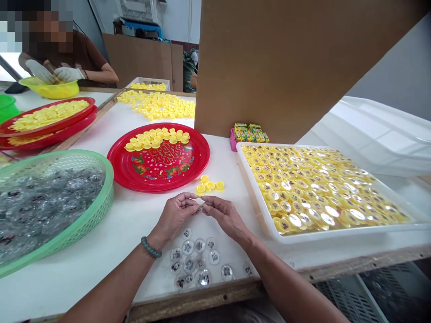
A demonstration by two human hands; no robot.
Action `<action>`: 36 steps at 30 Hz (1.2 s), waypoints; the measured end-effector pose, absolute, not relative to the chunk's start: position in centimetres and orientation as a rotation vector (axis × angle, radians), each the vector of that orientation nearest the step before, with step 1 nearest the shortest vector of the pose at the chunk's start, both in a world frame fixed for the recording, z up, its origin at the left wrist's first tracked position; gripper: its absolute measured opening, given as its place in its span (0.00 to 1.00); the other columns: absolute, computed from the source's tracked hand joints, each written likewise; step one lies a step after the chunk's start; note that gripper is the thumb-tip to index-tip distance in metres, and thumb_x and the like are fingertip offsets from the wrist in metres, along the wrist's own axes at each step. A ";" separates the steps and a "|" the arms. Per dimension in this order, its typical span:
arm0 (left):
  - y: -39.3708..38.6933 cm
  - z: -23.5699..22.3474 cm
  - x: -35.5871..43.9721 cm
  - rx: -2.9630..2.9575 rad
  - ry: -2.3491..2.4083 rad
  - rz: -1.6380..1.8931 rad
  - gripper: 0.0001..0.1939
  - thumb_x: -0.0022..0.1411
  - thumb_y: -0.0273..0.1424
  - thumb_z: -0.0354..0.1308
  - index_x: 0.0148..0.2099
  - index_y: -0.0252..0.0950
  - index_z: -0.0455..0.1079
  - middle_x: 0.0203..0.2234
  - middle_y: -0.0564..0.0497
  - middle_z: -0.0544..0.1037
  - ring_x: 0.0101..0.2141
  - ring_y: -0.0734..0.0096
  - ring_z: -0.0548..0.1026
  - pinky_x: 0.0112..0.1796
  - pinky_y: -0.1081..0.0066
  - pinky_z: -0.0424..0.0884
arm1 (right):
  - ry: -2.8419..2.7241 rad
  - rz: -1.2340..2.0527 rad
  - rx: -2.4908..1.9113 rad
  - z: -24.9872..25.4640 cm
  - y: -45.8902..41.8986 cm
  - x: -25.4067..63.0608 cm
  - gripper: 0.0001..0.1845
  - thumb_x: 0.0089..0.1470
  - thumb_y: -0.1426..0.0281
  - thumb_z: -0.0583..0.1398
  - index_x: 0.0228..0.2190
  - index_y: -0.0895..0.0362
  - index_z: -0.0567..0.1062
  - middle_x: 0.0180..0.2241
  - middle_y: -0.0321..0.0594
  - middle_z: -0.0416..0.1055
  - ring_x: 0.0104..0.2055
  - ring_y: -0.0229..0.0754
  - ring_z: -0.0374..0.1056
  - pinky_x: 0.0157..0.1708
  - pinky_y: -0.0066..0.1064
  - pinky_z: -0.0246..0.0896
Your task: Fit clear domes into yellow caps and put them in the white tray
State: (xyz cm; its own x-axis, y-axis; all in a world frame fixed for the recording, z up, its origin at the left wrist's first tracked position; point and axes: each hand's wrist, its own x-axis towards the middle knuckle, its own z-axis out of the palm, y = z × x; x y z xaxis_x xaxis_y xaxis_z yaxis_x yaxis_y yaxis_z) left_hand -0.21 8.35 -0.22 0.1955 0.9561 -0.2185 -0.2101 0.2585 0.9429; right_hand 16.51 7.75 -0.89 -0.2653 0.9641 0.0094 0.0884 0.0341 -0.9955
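Observation:
My left hand (180,211) and my right hand (225,215) meet over the white table, fingertips pinched together. Between them is a small clear plastic piece (201,207), mostly hidden by the fingers. Just beyond the fingertips lie several small yellow plastic discs (209,185). Nearer the table's front edge, below my hands, several clear round discs (188,264) with dark printed pictures are spread out. A beaded bracelet (151,247) circles my left wrist.
A red tray (158,177) holds yellow discs beyond my left hand. To the left stands a green basket (109,179) of clear pieces. At right, a white tray (259,197) holds assembled yellow discs. A cardboard panel (262,67) rises behind. A gloved co-worker (92,54) sits far left.

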 end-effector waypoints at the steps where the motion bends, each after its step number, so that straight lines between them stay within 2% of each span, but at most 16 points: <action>1: 8.3 -0.3 -0.2 0.973 1.034 1.019 0.20 0.46 0.31 0.67 0.42 0.32 0.69 0.27 0.49 0.76 0.30 0.69 0.73 0.34 0.72 0.69 | -1.464 1.388 -1.128 -0.9 7.8 16.5 0.14 0.52 0.66 0.57 0.40 0.57 0.73 0.28 0.36 0.72 0.31 0.37 0.67 0.34 0.30 0.64; 6: 8.3 -0.5 -0.2 1.016 1.062 1.058 0.18 0.48 0.31 0.66 0.41 0.32 0.68 0.27 0.49 0.76 0.29 0.70 0.72 0.34 0.71 0.69 | -1.270 1.412 -1.196 -1.2 8.0 16.4 0.09 0.45 0.65 0.63 0.28 0.58 0.74 0.22 0.34 0.70 0.25 0.35 0.64 0.29 0.28 0.60; 9: 8.4 -0.4 -0.2 0.994 1.066 1.079 0.18 0.47 0.32 0.66 0.40 0.32 0.68 0.26 0.49 0.76 0.29 0.70 0.72 0.35 0.71 0.69 | -1.226 1.452 -1.199 -1.0 8.0 16.4 0.11 0.44 0.63 0.63 0.24 0.58 0.72 0.21 0.35 0.69 0.24 0.35 0.63 0.27 0.27 0.58; 15: 8.3 -0.1 0.0 0.945 1.045 1.056 0.19 0.47 0.32 0.67 0.41 0.31 0.68 0.26 0.48 0.76 0.29 0.69 0.72 0.34 0.71 0.68 | -1.091 1.568 -1.121 -0.5 7.7 16.0 0.12 0.43 0.63 0.64 0.25 0.59 0.71 0.21 0.35 0.68 0.25 0.34 0.62 0.26 0.26 0.56; 20: 7.8 -0.1 0.6 0.845 0.975 1.028 0.19 0.48 0.32 0.67 0.41 0.31 0.67 0.31 0.45 0.77 0.32 0.68 0.73 0.37 0.71 0.68 | -1.048 1.511 -1.031 -0.9 7.7 15.8 0.11 0.48 0.63 0.61 0.25 0.59 0.70 0.21 0.35 0.67 0.25 0.33 0.61 0.28 0.26 0.56; 23: 7.8 -0.2 0.4 0.798 0.979 1.076 0.19 0.49 0.31 0.67 0.42 0.31 0.65 0.28 0.47 0.76 0.30 0.71 0.72 0.36 0.73 0.66 | -1.119 1.517 -1.056 -1.1 7.7 15.8 0.11 0.50 0.63 0.59 0.25 0.59 0.70 0.22 0.35 0.67 0.25 0.33 0.61 0.27 0.26 0.56; 26: 8.0 -0.1 0.0 0.826 0.982 1.062 0.21 0.49 0.29 0.66 0.44 0.31 0.64 0.25 0.50 0.75 0.28 0.72 0.71 0.33 0.74 0.65 | -1.342 1.345 -1.112 -1.0 7.7 16.2 0.09 0.50 0.64 0.61 0.31 0.57 0.71 0.29 0.37 0.70 0.29 0.35 0.64 0.29 0.27 0.59; 28: 8.1 0.0 -0.4 0.888 0.959 0.990 0.22 0.49 0.28 0.65 0.46 0.32 0.63 0.24 0.51 0.74 0.27 0.72 0.70 0.31 0.74 0.64 | -1.561 1.155 -1.081 -0.7 7.7 16.6 0.14 0.49 0.66 0.62 0.39 0.55 0.72 0.37 0.39 0.70 0.35 0.37 0.65 0.33 0.29 0.62; 30: 8.2 0.0 -0.7 0.940 0.932 0.916 0.24 0.49 0.28 0.65 0.47 0.32 0.62 0.24 0.52 0.73 0.25 0.73 0.68 0.30 0.74 0.63 | -1.766 1.042 -1.017 -0.3 7.6 16.9 0.16 0.50 0.69 0.61 0.43 0.52 0.72 0.40 0.40 0.70 0.38 0.37 0.66 0.36 0.29 0.62; 36: 8.2 -0.3 -1.1 0.954 0.906 0.881 0.25 0.50 0.29 0.65 0.48 0.32 0.61 0.25 0.52 0.73 0.27 0.73 0.69 0.32 0.74 0.62 | -1.961 0.916 -1.050 -0.3 7.1 17.0 0.12 0.49 0.70 0.62 0.39 0.54 0.75 0.32 0.38 0.70 0.31 0.35 0.65 0.33 0.28 0.62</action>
